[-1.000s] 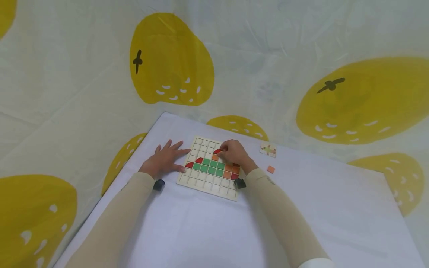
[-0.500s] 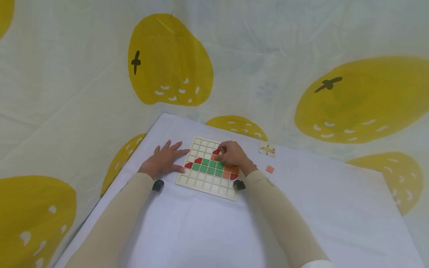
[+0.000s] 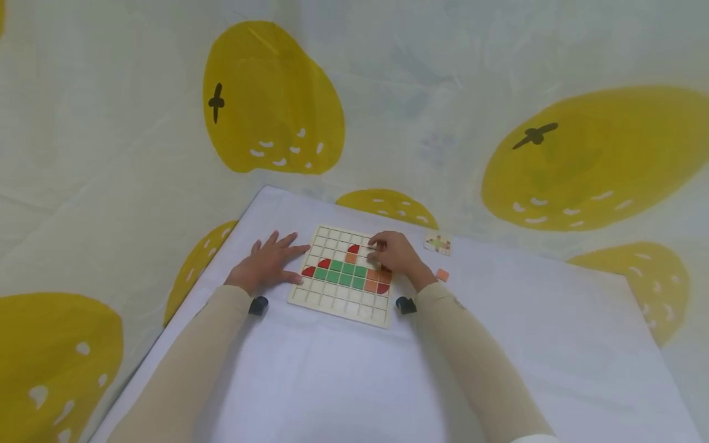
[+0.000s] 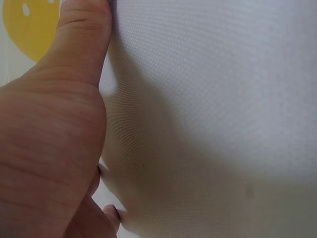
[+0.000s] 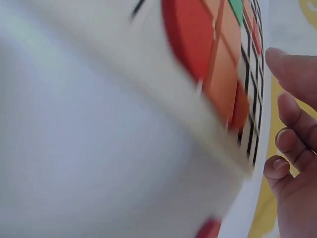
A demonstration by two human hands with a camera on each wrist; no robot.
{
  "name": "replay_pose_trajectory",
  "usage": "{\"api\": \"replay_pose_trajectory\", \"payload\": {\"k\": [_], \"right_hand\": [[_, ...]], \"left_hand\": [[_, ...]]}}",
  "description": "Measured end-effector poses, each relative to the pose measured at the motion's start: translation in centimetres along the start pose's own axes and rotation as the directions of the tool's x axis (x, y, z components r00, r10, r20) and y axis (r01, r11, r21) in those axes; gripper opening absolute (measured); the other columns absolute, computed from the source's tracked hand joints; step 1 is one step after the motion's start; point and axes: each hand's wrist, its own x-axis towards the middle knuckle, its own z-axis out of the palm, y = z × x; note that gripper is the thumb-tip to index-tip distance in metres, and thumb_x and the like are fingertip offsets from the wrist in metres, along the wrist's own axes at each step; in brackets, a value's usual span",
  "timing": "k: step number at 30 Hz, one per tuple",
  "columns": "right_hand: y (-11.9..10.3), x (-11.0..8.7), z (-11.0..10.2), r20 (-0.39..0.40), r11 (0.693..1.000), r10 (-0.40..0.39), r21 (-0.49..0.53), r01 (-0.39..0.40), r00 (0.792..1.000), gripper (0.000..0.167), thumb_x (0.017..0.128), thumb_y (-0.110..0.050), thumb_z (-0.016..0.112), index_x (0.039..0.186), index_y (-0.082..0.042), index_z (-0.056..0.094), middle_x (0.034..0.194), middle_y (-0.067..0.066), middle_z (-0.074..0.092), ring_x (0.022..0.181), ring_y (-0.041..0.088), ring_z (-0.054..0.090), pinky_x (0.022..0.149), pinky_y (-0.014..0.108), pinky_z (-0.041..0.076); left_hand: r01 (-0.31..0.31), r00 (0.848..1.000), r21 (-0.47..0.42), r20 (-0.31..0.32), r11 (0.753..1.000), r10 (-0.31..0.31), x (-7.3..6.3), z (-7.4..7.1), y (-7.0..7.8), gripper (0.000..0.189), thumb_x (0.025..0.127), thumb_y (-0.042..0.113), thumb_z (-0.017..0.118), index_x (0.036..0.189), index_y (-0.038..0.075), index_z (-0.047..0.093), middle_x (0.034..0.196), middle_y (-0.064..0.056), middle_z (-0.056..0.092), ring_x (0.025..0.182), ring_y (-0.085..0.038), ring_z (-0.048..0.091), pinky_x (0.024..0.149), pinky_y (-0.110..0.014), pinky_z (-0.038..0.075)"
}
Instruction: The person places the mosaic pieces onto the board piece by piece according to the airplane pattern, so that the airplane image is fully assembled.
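A pale wooden grid board lies on the white-covered table. It bears green square tiles, orange square tiles and red quarter-round tiles. Higher on the grid, one red quarter-round tile sits above an orange square tile. My left hand lies spread at the board's left side, with thumb and a fingertip at its edge. Above the board's upper right part hovers my right hand, thumb and forefinger apart, nothing between them. It covers some cells there.
Right of the board lies a loose orange square tile. Behind it is a small pattern card. A red piece shows beside the board in the right wrist view. A fruit-printed cloth hangs behind the table.
My right hand has let go of the red quarter-round tile and moved slightly right, uncovering it and the orange tile below it. The left hand stays in place.
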Motion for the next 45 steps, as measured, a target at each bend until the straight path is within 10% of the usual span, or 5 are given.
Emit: {"api": "replay_pose_trajectory", "payload": {"k": [10,19,45], "right_hand": [[6.0,-4.7,-4.1,-0.082,0.991,0.131,-0.017,-0.133,0.988,0.031,0.090,-0.019,0.079,0.118,-0.008,0.076,0.097,0.010,0.064,0.080,0.023,0.057,0.067,0.030,0.046],[11.3,-9.1,-6.8,-0.037,0.945,0.327,-0.018,-0.328,0.944,0.037,0.095,-0.028,0.075,0.124,-0.006,0.070,0.121,0.017,0.066,0.114,0.035,0.055,0.105,0.052,0.052],[10.1,-11.1,-6.2,-0.017,0.933,0.357,-0.031,-0.358,0.934,0.034,0.092,-0.028,0.080,0.119,-0.008,0.075,0.116,0.013,0.071,0.108,0.031,0.060,0.101,0.046,0.057]], "left_hand": [[-0.015,1.000,0.019,0.005,1.000,0.015,-0.1,-0.4,0.4,0.089,0.086,0.067,0.071,0.162,0.049,0.028,0.178,-0.001,0.013,0.164,-0.045,0.000,0.125,-0.076,0.008],[0.009,1.000,0.006,0.025,1.000,-0.009,0.0,-0.1,0.3,0.090,0.086,0.066,0.072,0.162,0.048,0.028,0.178,-0.001,0.012,0.164,-0.045,-0.001,0.125,-0.077,0.005],[-0.020,1.000,-0.005,-0.004,1.000,0.020,-0.1,0.1,0.4,0.089,0.087,0.061,0.075,0.162,0.044,0.031,0.178,-0.006,0.014,0.162,-0.049,0.001,0.123,-0.079,0.005]]}}
